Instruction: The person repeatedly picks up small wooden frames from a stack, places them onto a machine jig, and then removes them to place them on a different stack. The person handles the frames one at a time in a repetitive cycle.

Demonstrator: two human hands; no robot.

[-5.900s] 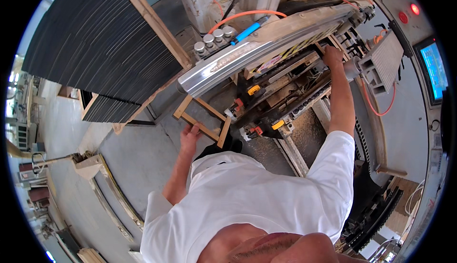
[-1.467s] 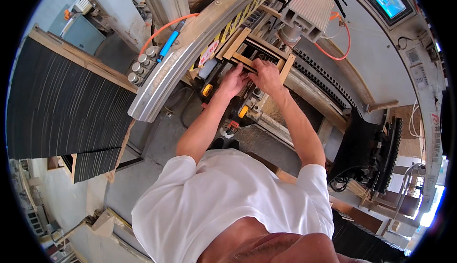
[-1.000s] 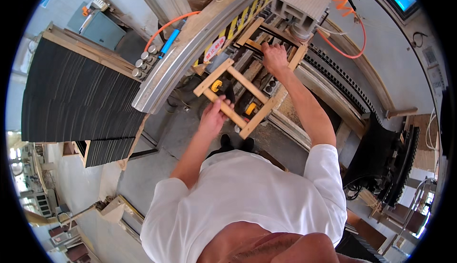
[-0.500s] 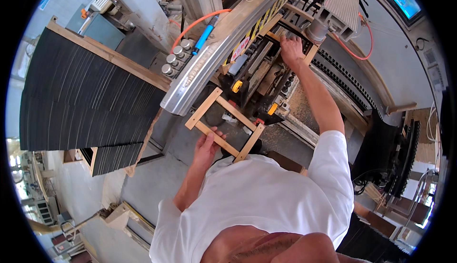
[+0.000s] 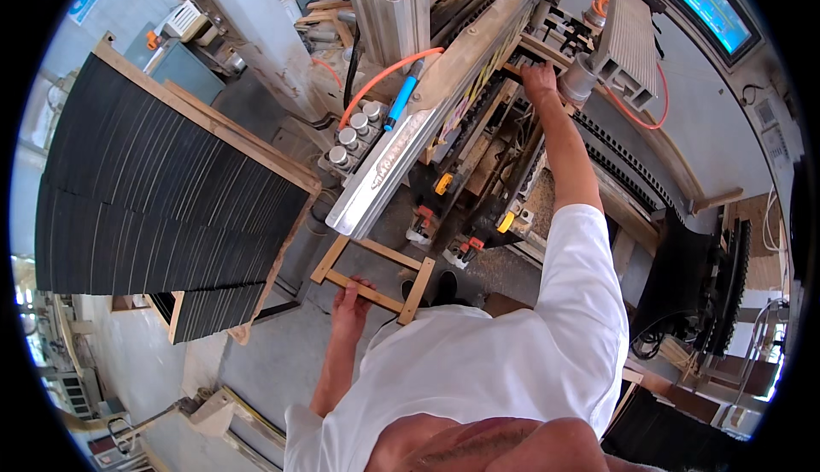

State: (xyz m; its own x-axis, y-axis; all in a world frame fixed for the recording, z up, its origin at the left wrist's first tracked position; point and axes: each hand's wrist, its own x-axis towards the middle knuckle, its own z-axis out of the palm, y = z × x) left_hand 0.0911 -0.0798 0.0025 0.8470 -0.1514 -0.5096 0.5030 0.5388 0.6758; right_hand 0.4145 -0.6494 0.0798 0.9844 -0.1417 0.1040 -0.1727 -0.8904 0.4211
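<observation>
My left hand point(image 5: 348, 303) grips the near bar of a small wooden frame point(image 5: 376, 295), fingers beneath and thumb on top. The frame is rectangular with light wood bars, and its bar ends stick out past the corners. It hangs in front of my body, apart from the machine. With my right arm stretched out, my right hand point(image 5: 538, 83) is inside the machine, its fingers curled over a bar of another wooden frame point(image 5: 545, 50). That frame lies between the machine's rails and is partly hidden by the hand and the machine's parts.
A long metal beam point(image 5: 376, 183) crosses above the rails, with a blue pen-like tool point(image 5: 403, 96) and an orange hose point(image 5: 383, 81) on it. Stacked black strips point(image 5: 171, 190) stand at left. A ribbed metal cylinder block point(image 5: 628, 62) and a lit screen point(image 5: 713, 11) are at far right.
My left hand and its frame have moved nearer my body and away from the machine. My right hand has reached farther along the rails with the other frame. The view has shifted too.
</observation>
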